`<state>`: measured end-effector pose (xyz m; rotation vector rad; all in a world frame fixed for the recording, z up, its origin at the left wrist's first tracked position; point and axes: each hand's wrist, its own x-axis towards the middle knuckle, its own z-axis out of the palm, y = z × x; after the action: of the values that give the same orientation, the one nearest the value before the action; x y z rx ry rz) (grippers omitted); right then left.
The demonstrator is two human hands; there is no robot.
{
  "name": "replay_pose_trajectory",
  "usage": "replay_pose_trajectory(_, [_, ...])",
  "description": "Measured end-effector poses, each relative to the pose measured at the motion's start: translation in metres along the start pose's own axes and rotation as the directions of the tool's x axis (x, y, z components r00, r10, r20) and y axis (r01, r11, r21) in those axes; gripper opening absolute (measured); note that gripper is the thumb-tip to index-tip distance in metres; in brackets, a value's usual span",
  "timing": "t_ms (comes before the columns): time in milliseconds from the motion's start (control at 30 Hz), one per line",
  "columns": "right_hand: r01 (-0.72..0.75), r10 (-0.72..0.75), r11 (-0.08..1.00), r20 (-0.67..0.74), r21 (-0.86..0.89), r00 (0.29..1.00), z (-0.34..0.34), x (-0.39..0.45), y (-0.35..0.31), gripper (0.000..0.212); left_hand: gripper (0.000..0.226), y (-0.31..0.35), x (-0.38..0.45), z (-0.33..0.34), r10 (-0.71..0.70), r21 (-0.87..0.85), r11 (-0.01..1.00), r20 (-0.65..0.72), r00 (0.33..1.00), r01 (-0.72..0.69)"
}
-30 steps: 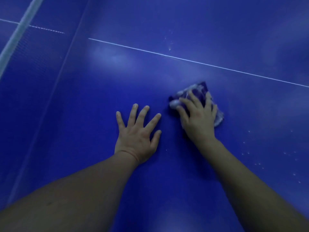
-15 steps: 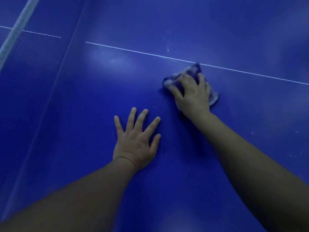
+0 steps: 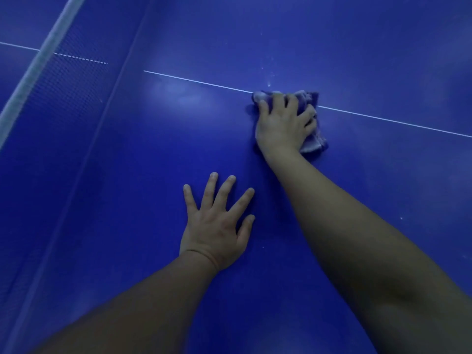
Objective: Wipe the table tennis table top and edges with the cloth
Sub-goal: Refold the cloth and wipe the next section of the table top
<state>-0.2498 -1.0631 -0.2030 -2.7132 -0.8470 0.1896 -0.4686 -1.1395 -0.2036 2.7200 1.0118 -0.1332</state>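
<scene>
The blue table tennis table top (image 3: 158,154) fills the view. A crumpled pale cloth (image 3: 313,141) lies on it, across the thin white centre line (image 3: 199,81). My right hand (image 3: 283,123) presses down on the cloth with its fingers curled over the bunched fabric, arm stretched far forward. My left hand (image 3: 217,226) lies flat on the table nearer to me, fingers spread, holding nothing. Most of the cloth is hidden under my right hand.
The net (image 3: 74,80) with its white top band (image 3: 38,67) runs diagonally along the left. A few small pale specks (image 3: 268,84) dot the surface just beyond the cloth and at the right.
My right hand has pushed the cloth away from me, from beside my left hand up onto the white centre line. My left hand has stayed planted in place.
</scene>
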Motion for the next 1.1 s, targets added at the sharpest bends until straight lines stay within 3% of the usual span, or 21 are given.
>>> replay_pose_trajectory(100, [0.191,-0.19,0.981,0.018,-0.044,0.982,-0.007,-0.029,0.031,0.047,0.056,0.0,0.0,0.001,-0.001,-0.01,1.0,-0.005,1.0,0.0])
replay_pose_trajectory(167, [0.236,-0.237,0.97,-0.013,-0.062,0.971,-0.017,-0.051,0.062,0.043,0.055,-0.001,0.0,0.001,0.0,-0.013,1.0,-0.015,1.0,0.0])
replay_pose_trajectory(233, [0.147,-0.148,0.988,-0.027,-0.055,0.989,-0.021,-0.054,0.075,0.042,0.054,-0.001,-0.001,0.001,0.003,-0.019,1.0,-0.017,1.0,-0.004])
replay_pose_trajectory(333, [-0.067,0.067,0.997,-0.016,-0.027,0.998,-0.012,-0.033,0.044,0.044,0.054,0.0,-0.001,0.001,0.002,-0.022,1.0,-0.012,1.0,-0.002])
replay_pose_trajectory(433, [-0.1,0.1,0.995,0.001,0.012,0.995,0.004,-0.006,-0.014,0.049,0.054,0.0,-0.001,0.001,0.004,-0.019,1.0,-0.011,1.0,-0.004])
replay_pose_trajectory(567, [0.159,-0.156,0.986,0.071,-0.041,0.985,0.016,-0.009,-0.044,0.048,0.053,-0.001,-0.001,0.002,-0.001,-0.027,1.0,-0.023,1.0,0.0])
replay_pose_trajectory(633, [0.28,-0.279,0.96,0.078,-0.006,0.957,0.004,-0.028,-0.017,0.046,0.053,-0.001,-0.001,0.002,0.005,-0.026,1.0,-0.023,1.0,-0.005])
replay_pose_trajectory(733, [0.362,-0.337,0.923,0.184,-0.131,0.923,-0.011,-0.058,0.047,0.054,0.053,-0.001,0.0,0.002,0.003,-0.028,1.0,-0.029,1.0,-0.003])
replay_pose_trajectory(767, [0.291,-0.264,0.944,0.174,-0.157,0.949,-0.016,-0.061,0.063,0.059,0.053,-0.001,0.0,0.003,0.003,-0.031,1.0,-0.028,1.0,-0.003])
replay_pose_trajectory(833, [0.094,-0.091,0.993,0.049,-0.068,0.995,-0.022,-0.056,0.071,0.05,0.053,-0.001,0.001,0.002,0.004,-0.038,0.999,-0.023,1.0,-0.005])
replay_pose_trajectory(933, [-0.075,0.075,0.997,-0.003,0.024,0.997,-0.016,-0.027,0.036,0.045,0.053,-0.001,0.0,0.002,0.004,-0.042,0.999,-0.02,1.0,-0.005])
replay_pose_trajectory(1033, [-0.102,0.101,0.993,0.022,0.051,0.995,0.003,0.0,-0.019,0.046,0.053,-0.001,-0.001,0.002,0.003,-0.035,0.999,-0.017,1.0,-0.004])
replay_pose_trajectory(1100, [-0.035,0.035,0.999,0.015,0.032,0.999,0.014,0.002,-0.043,0.046,0.053,-0.001,0.0,0.001,0.002,-0.035,0.999,-0.013,1.0,-0.002])
